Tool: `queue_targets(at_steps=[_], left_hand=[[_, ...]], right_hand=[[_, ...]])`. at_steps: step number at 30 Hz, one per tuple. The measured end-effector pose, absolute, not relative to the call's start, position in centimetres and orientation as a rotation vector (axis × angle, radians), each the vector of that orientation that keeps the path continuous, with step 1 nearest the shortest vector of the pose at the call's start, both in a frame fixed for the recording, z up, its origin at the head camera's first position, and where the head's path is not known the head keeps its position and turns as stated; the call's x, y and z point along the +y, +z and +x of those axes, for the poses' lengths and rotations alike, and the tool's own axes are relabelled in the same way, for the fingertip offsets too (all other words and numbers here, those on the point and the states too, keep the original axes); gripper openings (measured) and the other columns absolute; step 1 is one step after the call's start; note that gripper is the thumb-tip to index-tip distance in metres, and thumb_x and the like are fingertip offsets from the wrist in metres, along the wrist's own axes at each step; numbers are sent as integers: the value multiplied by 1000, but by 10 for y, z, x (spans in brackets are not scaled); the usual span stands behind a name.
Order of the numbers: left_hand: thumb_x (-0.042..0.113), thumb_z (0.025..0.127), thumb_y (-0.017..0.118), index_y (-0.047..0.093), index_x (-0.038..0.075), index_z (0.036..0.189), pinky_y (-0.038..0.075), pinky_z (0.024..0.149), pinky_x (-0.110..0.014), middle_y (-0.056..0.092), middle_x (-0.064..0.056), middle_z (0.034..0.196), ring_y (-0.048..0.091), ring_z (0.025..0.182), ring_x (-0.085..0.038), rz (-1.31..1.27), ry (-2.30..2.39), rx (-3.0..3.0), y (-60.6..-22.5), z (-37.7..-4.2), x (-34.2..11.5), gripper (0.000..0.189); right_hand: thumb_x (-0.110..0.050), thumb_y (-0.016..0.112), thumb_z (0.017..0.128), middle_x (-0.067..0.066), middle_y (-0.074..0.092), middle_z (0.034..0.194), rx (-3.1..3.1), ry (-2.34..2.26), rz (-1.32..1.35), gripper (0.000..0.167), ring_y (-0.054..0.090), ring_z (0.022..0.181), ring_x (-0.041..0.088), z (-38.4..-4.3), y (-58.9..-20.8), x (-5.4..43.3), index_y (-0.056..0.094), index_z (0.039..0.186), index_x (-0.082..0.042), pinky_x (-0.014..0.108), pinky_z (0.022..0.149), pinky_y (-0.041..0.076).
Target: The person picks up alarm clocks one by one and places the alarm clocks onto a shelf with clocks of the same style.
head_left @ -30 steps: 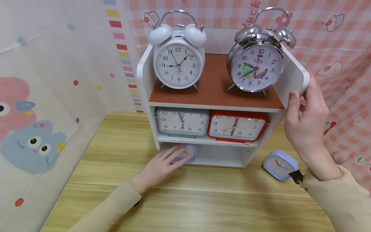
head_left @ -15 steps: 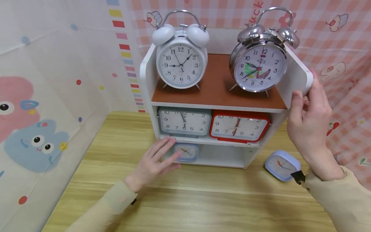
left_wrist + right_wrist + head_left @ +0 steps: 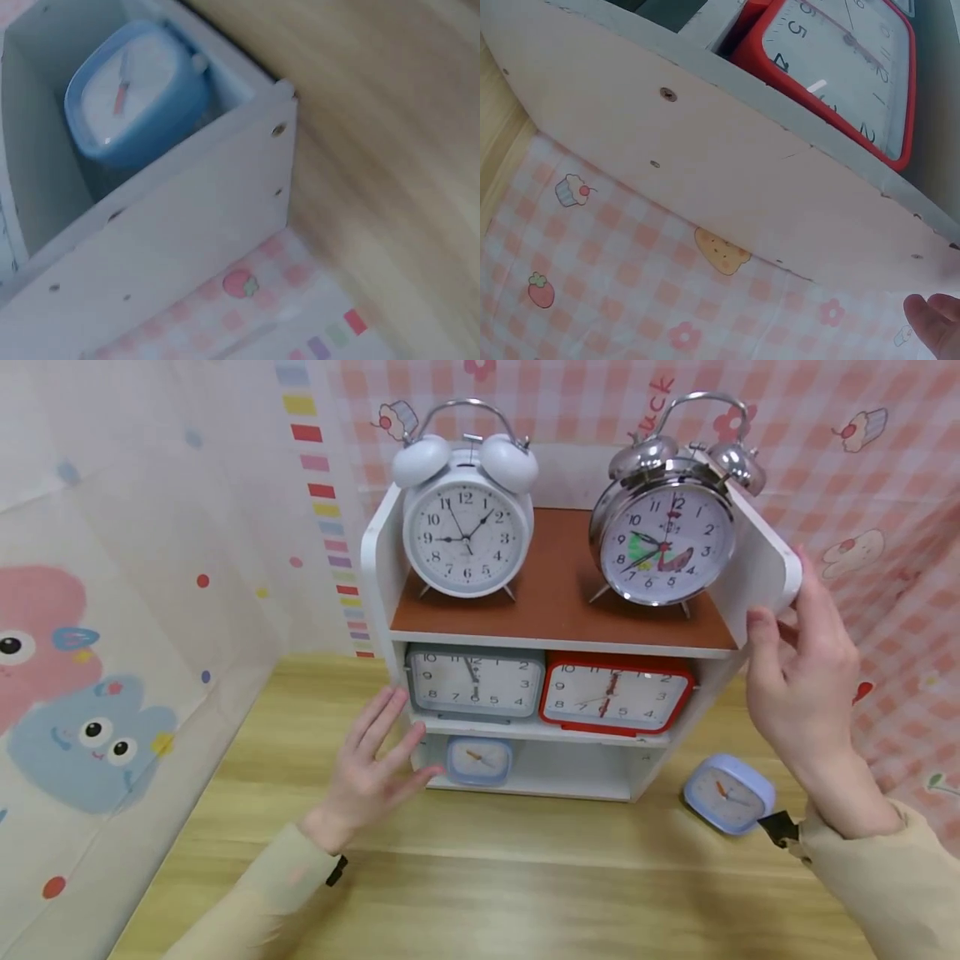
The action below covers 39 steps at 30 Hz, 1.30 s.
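Note:
My left hand [image 3: 369,774], fingers spread, hovers by the lower left front of a white shelf [image 3: 517,725]. A small blue alarm clock [image 3: 480,761] stands in the bottom compartment near the left wall; the left wrist view shows the same blue clock [image 3: 127,97] through the shelf's open front. At the right, my right hand [image 3: 806,685] grips the front edge of the shelf's upper right side panel, thumb on the inner side and fingers round the outside. A second small blue clock [image 3: 727,794] lies on the wooden table [image 3: 525,877], right of the shelf and close to my right wrist.
On the brown top board stand a white twin-bell clock [image 3: 467,539] and a silver twin-bell clock [image 3: 663,545]. A grey rectangular clock [image 3: 480,685] and a red one [image 3: 618,697] fill the middle level. Patterned cloth [image 3: 847,518] hangs behind the shelf.
My left hand has come off the blue clock in the bottom compartment and moved left, leaving it there. The right hand keeps its grip on the shelf's side panel.

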<state>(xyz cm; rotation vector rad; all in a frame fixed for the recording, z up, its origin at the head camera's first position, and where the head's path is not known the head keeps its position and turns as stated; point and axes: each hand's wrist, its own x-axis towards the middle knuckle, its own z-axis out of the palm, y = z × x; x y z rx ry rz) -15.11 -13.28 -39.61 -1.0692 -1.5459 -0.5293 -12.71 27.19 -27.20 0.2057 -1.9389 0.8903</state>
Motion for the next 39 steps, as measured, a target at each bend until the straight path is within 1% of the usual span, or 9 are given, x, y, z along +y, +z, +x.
queue_targets(at_steps=[5, 12, 17, 18, 20, 24, 28, 32, 39], left_hand=[[37, 102, 70, 50, 18, 157, 36, 131, -42, 41, -7, 170, 41, 158, -24, -995, -673, -1514, -385, -155, -134, 62], [45, 100, 70, 51, 22, 156, 38, 129, -37, 45, 0, 168, 44, 155, -20, -855, -852, -1522, -367, -156, -134, 63], [47, 100, 69, 48, 19, 158, 39, 129, -37, 46, 1, 167, 45, 155, -20, -785, -955, -1578, -358, -155, -135, 67], [47, 101, 68, 48, 17, 158, 40, 129, -37, 46, 1, 166, 46, 154, -19, -777, -976, -1590, -356, -154, -136, 68], [49, 101, 67, 48, 12, 157, 42, 127, -35, 48, 0, 165, 47, 153, -18, -752, -1011, -1622, -351, -152, -136, 70], [52, 101, 65, 48, -1, 153, 49, 120, -29, 52, -13, 162, 52, 150, -21, -700, -1082, -1710, -339, -148, -136, 76], [53, 102, 63, 47, -5, 153, 53, 114, -27, 51, -22, 159, 56, 145, -23, -687, -1157, -1785, -326, -147, -137, 79], [54, 102, 62, 46, -3, 154, 55, 112, -26, 51, -18, 161, 57, 144, -22, -696, -1179, -1827, -312, -151, -136, 79], [58, 102, 59, 43, 2, 157, 54, 112, -26, 50, -10, 164, 56, 145, -27, -690, -1193, -1857, -291, -160, -135, 81]], right_hand=[[-20, 67, 101, 18, 66, 144, -1936, 900, 239, 54, 52, 122, -18, -125, -279, 278, 55, 153, -14, 4, 106, 43], [-58, 61, 101, 23, 61, 150, -1891, 883, 328, 71, 50, 126, -13, -125, -286, 284, 56, 150, -7, 9, 107, 36], [-66, 58, 100, 21, 56, 156, -1921, 845, 367, 79, 49, 145, 0, -123, -294, 291, 54, 152, -6, 18, 123, 33], [-67, 58, 99, 20, 55, 158, -1938, 839, 369, 80, 49, 149, 8, -122, -297, 294, 54, 153, -7, 20, 125, 32], [-65, 59, 99, 18, 52, 161, -1979, 832, 360, 79, 48, 152, 21, -120, -304, 300, 52, 154, -8, 23, 128, 30], [-53, 63, 101, 19, 47, 165, -2072, 833, 319, 72, 42, 152, 47, -115, -321, 311, 50, 156, -7, 26, 130, 26], [-51, 65, 101, 22, 45, 165, -2130, 831, 303, 73, 38, 154, 49, -112, -334, 318, 49, 155, -5, 39, 133, 25], [-52, 66, 100, 23, 45, 165, -2162, 825, 317, 74, 37, 156, 48, -111, -346, 326, 50, 156, -6, 52, 134, 24], [-35, 69, 101, 22, 38, 169, -2327, 809, 311, 69, 31, 157, 50, -109, -365, 337, 44, 160, -12, 70, 130, 20]])
